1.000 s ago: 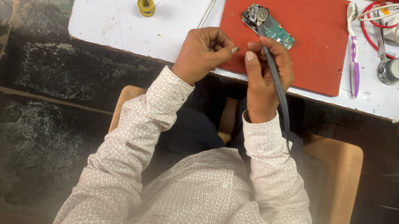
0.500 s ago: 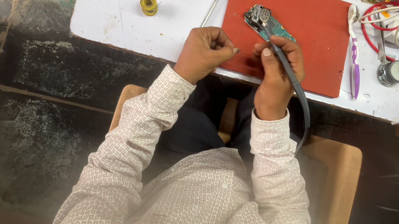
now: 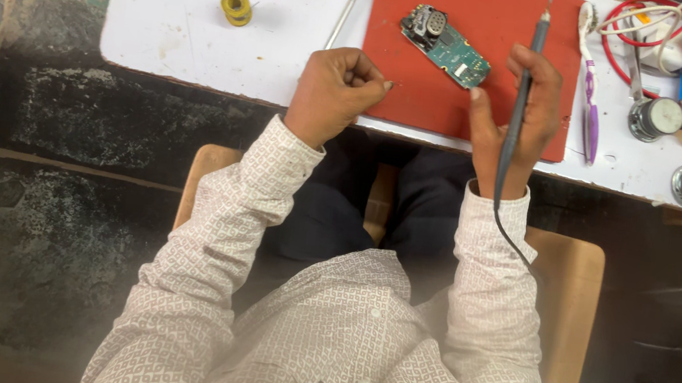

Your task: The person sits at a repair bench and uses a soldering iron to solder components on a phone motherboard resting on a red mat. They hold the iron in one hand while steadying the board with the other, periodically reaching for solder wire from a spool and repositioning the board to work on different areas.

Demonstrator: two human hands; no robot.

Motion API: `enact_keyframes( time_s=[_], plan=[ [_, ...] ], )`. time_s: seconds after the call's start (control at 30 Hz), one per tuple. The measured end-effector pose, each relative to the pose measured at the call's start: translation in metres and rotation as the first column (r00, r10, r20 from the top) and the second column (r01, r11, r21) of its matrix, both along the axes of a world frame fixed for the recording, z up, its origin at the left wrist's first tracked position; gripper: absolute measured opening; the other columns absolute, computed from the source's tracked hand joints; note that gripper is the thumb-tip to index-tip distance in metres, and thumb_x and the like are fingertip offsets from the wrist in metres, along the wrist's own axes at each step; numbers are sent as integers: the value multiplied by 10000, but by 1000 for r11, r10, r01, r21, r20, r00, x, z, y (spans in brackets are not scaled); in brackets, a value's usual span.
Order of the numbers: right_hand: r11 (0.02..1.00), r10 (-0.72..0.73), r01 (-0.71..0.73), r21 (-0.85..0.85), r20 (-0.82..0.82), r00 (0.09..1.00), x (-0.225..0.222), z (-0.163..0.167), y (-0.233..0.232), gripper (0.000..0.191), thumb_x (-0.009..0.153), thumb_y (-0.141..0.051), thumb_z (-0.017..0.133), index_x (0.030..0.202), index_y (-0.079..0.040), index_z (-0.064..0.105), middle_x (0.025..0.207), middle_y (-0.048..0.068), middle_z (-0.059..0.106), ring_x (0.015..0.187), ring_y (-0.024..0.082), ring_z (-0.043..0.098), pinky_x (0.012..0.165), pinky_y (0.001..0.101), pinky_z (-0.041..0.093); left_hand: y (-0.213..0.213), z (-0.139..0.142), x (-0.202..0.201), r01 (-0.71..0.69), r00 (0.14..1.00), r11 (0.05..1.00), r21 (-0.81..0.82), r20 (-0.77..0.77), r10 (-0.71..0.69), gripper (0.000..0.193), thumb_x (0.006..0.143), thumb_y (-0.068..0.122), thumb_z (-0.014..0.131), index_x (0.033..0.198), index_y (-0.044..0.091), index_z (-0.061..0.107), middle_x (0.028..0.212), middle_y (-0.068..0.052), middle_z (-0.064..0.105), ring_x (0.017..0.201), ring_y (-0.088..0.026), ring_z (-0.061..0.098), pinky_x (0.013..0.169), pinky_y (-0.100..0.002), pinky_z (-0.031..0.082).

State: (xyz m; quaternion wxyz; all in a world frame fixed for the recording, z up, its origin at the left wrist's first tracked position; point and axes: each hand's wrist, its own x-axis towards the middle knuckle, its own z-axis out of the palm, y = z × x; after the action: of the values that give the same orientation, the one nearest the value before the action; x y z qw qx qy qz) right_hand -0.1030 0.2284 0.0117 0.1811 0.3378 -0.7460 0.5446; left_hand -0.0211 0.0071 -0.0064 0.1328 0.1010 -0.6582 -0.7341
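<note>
A small green circuit board [image 3: 445, 45] lies on a red mat [image 3: 496, 10] on the white table [image 3: 178, 30]. My right hand [image 3: 513, 118] grips a thin dark soldering iron [image 3: 527, 76] upright over the mat, right of the board; the tip points away from me and the cord runs down past my wrist. My left hand [image 3: 332, 94] rests curled in a fist at the table's near edge, left of the mat, fingertips pinched together. Whether something tiny sits between them cannot be made out.
A yellow solder spool [image 3: 236, 7] and a thin metal rod [image 3: 350, 0] lie left of the mat. A purple toothbrush [image 3: 589, 92], red wires, small tins [image 3: 654, 119] and containers crowd the table's right end. I sit on a wooden stool [image 3: 566, 283] above a dark stone floor.
My right hand has pulled the soldering iron off the board and swung it upright to the right. The board now lies uncovered on the mat. My left hand stays put.
</note>
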Motion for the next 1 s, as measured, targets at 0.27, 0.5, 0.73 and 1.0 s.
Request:
enact_keyframes(
  time_s=[0.27,0.5,0.73,1.0],
  plan=[
    [986,-12,-5,166,102,995,-1,3,-6,583,877,70,795,1386,-81,554,1331,106,591,1136,208,670,1039,377,574,10,7,6,9,998,995,-95,64,-3,142,884,71,752,798,-8,670,612,42,599,523,12,470,458,-186,363],
    [994,48,-60,87,139,989,7,-1,6,552,914,105,765,1391,-61,542,1387,124,588,1122,215,666,994,337,545,24,21,-2,45,990,962,-269,139,-7,117,833,73,754,770,-3,692,597,14,623,531,-7,503,473,-207,405],
    [981,61,-6,-195,277,959,26,-17,23,253,1078,19,677,1317,-27,605,1265,172,690,1153,253,694,1070,360,552,15,26,-29,150,960,942,-299,270,-67,104,791,96,752,753,12,704,582,-27,643,498,-55,541,465,-241,440],
    [900,173,12,-436,382,908,47,-21,28,330,1045,-145,661,1326,10,582,1172,220,719,1052,284,747,1020,393,598,12,29,-45,221,945,912,-345,306,-113,133,750,114,766,704,16,689,599,-57,684,516,-87,629,499,-249,508]
  ],
)
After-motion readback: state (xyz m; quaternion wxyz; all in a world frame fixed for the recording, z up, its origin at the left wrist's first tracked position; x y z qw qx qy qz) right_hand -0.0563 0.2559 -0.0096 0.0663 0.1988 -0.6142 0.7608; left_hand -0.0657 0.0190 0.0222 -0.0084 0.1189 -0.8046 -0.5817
